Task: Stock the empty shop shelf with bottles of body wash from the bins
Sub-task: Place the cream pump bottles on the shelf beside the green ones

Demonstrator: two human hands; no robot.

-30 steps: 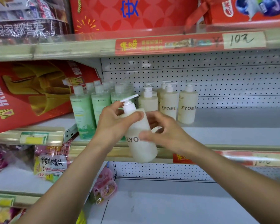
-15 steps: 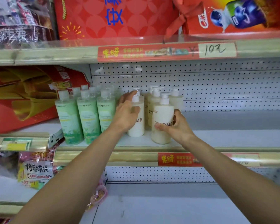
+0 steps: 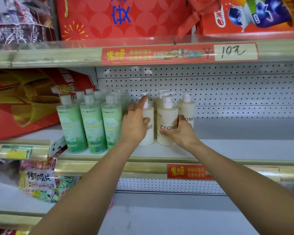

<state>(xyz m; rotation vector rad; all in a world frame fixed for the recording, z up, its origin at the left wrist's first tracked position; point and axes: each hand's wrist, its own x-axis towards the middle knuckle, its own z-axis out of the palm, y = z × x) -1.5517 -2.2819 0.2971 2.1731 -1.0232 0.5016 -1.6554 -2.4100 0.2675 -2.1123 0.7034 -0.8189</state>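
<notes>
Behind left hand (image 3: 136,126), cream bottle (image 3: 148,122) label (half-hidden).

red gift boxes (image 3: 122,17) above, snack bag (image 3: 39,182) lower left, handwritten price tag (image 3: 234,52)

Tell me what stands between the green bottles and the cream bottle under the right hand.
In the head view, one cream pump bottle stands there, with the left hand resting on it.

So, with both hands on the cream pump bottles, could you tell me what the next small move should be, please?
Probably let go and draw both hands back: the right hand grips a cream ZYOME pump bottle already upright on the grey shelf, and the left hand rests on its neighbour.
</notes>
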